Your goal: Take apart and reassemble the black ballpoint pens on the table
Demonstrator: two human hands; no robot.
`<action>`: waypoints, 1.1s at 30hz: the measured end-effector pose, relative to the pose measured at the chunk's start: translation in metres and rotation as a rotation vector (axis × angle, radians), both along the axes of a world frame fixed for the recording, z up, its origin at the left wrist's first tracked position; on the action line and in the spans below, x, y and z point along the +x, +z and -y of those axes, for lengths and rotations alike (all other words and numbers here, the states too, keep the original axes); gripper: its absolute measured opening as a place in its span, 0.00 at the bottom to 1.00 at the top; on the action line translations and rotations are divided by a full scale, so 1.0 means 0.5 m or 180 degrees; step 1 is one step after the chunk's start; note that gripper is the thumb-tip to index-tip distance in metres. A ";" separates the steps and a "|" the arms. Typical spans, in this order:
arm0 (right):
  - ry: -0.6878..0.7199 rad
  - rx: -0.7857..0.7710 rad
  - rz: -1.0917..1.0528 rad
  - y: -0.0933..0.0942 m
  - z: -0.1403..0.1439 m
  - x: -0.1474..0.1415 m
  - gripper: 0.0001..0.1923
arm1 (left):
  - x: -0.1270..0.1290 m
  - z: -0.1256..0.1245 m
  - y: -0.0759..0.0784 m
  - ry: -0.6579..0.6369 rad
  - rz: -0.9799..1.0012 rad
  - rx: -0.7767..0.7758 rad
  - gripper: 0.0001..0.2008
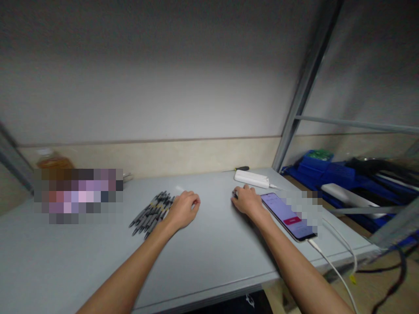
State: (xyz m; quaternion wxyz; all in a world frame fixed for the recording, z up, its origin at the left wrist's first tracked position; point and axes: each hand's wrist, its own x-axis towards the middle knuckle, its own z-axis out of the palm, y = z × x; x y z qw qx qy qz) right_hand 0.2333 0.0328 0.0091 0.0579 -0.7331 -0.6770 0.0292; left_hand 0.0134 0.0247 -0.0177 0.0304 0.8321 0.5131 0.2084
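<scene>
A bottle (54, 161) of amber liquid stands at the table's (212, 248) back left, and blue bins (322, 172) lie right of it. The left hand (183, 209) rests curled, touching the pile of pens (152, 212); whether it grips one I cannot tell. The right hand (247, 199) is loosely closed over something small and dark, beside a phone (290, 216). Bare tabletop runs between the hands to the near edge.
</scene>
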 end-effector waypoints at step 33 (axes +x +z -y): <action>0.0092 0.0198 -0.0019 -0.014 -0.013 0.015 0.18 | -0.004 0.011 0.018 0.0940 -0.0783 0.0213 0.10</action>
